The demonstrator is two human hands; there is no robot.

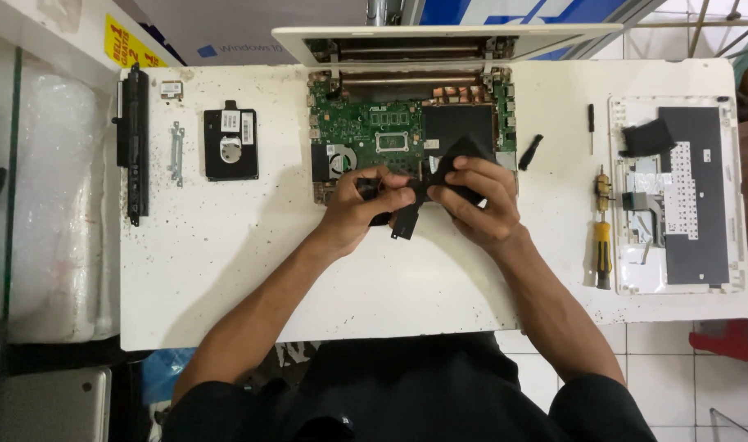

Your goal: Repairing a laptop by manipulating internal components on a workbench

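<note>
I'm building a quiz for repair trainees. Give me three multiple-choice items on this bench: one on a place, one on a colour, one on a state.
1. Where does the long black battery lie?
A. at the table's left edge
B. on the keyboard cover
C. under the laptop

2. What colour is the screwdriver handle?
A. green
B. yellow
C. white

3. What state is the laptop in?
A. lid closed
B. fully assembled
C. opened, green motherboard exposed

Answers:
1 A: it lies lengthwise along the left edge, beside the hard drive.
2 B: its handle is yellow, left of the keyboard cover.
3 C: the board shows bare behind the left hand and right hand, which hold a black part together.
</note>
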